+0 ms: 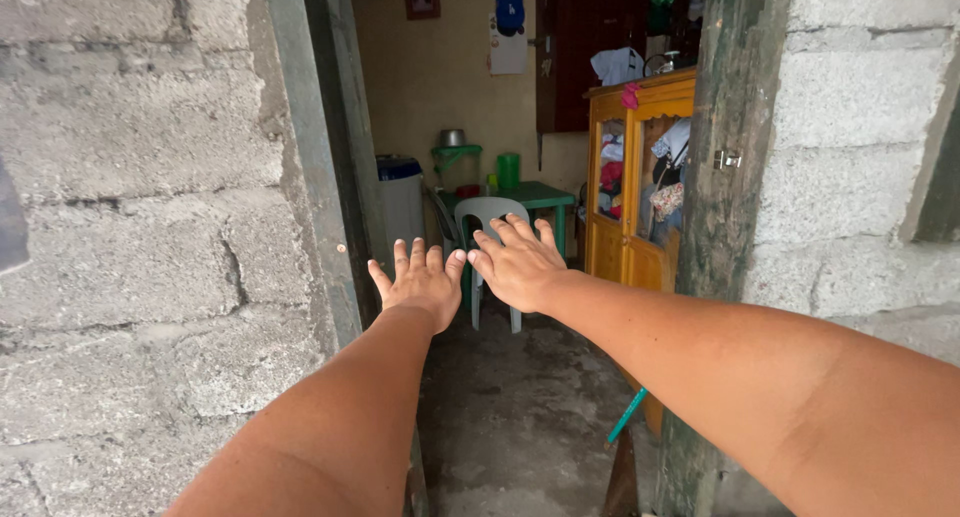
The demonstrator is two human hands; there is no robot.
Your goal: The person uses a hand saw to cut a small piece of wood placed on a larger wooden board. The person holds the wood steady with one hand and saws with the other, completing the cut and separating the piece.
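Both my arms stretch forward into an open doorway. My left hand is spread flat, palm away, fingers apart, holding nothing. My right hand is beside it, slightly higher, also spread with nothing in it; the thumbs nearly touch. Past the hands, inside the room, stands a grey plastic chair, partly hidden by my right hand.
Rough concrete block wall on the left, dark wooden door frame post on the right. Inside are a green table, a white bin with a blue lid, and a yellow wooden cabinet holding clothes. The floor is bare concrete.
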